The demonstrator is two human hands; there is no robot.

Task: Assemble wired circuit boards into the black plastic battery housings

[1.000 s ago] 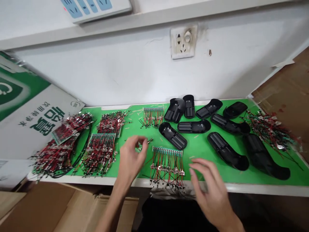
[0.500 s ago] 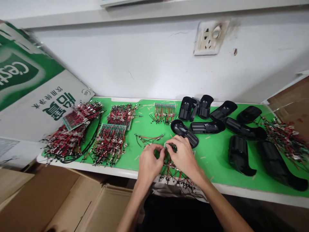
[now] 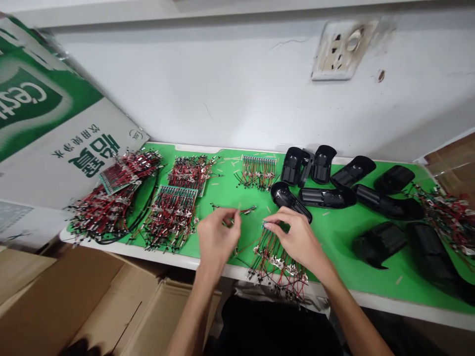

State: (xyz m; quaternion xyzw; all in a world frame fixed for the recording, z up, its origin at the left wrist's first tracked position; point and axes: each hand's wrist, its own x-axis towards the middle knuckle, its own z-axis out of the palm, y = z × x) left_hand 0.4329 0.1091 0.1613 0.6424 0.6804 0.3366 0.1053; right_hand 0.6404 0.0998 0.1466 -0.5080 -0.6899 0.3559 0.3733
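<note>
My left hand point(image 3: 217, 240) hovers over the green mat point(image 3: 334, 237), fingers pinched on a small wired piece drawn off to the left. My right hand point(image 3: 297, 237) presses down the top edge of a strip of red and black wired boards point(image 3: 276, 262) that hangs over the bench's front edge. Just beyond my left hand lie a few loose wired pieces point(image 3: 237, 210). A black plastic shell point(image 3: 289, 198) lies right behind my right hand.
Heaps of wired board strips point(image 3: 107, 207) lie at the mat's left, another strip point(image 3: 258, 170) at the back. Several black shells point(image 3: 382, 207) cover the right side. A printed carton point(image 3: 44, 143) leans at left, open cardboard boxes point(image 3: 92, 306) stand below, and a wall socket point(image 3: 343, 49) is above.
Both hands met at the strip's top edge half a second ago. Since then my left hand has pulled away to the left with a small piece, and my right hand stayed on the strip.
</note>
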